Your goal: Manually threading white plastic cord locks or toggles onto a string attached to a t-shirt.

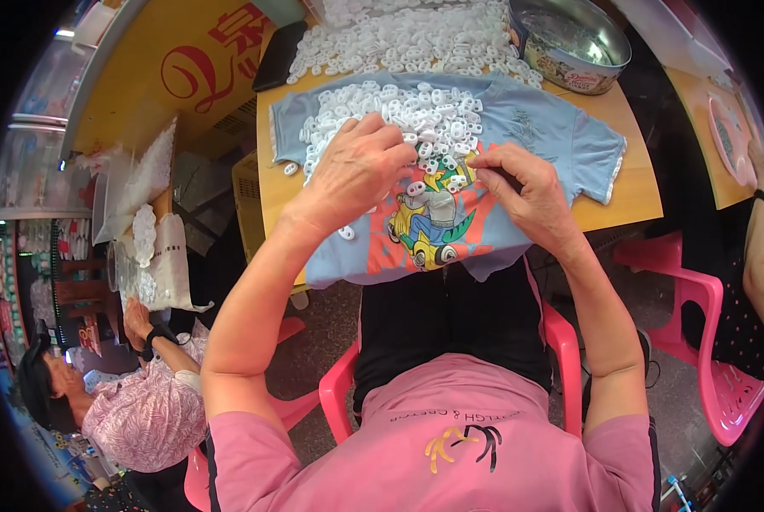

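Note:
A light blue T-shirt (pixel 588 154) with a cartoon print lies spread over the table in front of me. On it is a heap of small white oval plastic pieces with two holes (pixel 437 111). My left hand (pixel 360 166) rests over the near left of the heap, fingers curled together; what they hold, if anything, is hidden. To the right of the print, my right hand (pixel 525 189) has thumb and forefinger pinched near a few loose white pieces. Anything between those fingertips is too small to make out. Small dark bits (pixel 522 124) lie on the shirt beyond my right hand.
More white pieces (pixel 399 43) cover the back of the yellow table (pixel 633 192). A round metal tin (pixel 582 81) stands at the back right, a dark flat object (pixel 279 55) at the back left. Other people sit to my left and right, near pink plastic chairs (pixel 697 299).

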The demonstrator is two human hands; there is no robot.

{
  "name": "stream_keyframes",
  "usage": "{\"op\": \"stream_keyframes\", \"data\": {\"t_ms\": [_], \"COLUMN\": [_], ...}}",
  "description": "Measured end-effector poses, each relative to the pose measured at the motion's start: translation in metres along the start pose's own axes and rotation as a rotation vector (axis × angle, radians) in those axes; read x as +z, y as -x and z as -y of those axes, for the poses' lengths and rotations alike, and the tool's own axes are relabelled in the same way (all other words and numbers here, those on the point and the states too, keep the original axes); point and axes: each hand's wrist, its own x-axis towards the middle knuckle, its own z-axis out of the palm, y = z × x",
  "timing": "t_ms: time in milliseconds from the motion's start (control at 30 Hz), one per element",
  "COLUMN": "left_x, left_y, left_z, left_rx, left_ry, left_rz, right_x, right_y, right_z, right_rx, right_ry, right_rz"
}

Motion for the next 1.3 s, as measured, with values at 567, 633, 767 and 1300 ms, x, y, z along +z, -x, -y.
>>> {"op": "stream_keyframes", "data": {"t_ms": [567, 633, 767, 1300], "left_x": [0.003, 0.007, 0.01, -0.018], "left_y": [-0.015, -0.025, -0.04, -0.002], "left_z": [-0.001, -0.007, -0.012, 0.009], "left_rx": [0.011, 0.038, 0.078, 0.029], "left_ry": [0.192, 0.244, 0.33, 0.103], "left_rz": [0.083, 0.036, 0.026, 0.266], "right_x": [0.001, 0.0, 0.002, 0.001], "right_y": [0.0, 0.0, -0.001, -0.001], "right_z": [0.0, 0.0, -0.001, 0.0], "right_rx": [-0.009, 0.01, -0.009, 0.012], "right_ry": [-0.022, -0.022, -0.036, -0.012], "right_rz": [0.008, 0.008, -0.008, 0.018]}}
